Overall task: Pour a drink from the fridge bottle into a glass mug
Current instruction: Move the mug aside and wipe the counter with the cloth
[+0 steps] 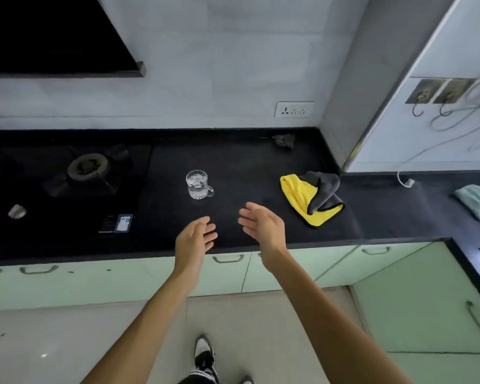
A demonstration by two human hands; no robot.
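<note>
You had a black bench point(233, 159) before you, running along the wall and turning a corner at your right; near its middle stood a glass mug point(197, 185), upright, handle to the right; well to its right lay a yellow and grey cloth point(312, 199), folded over itself; a small dark crumpled lump point(284, 140) sat by the back wall; a gas burner point(88, 167) was set at the left, a small packet point(117, 223) lying nearer you; a pale green cloth point(478, 203) lay far right.
</note>
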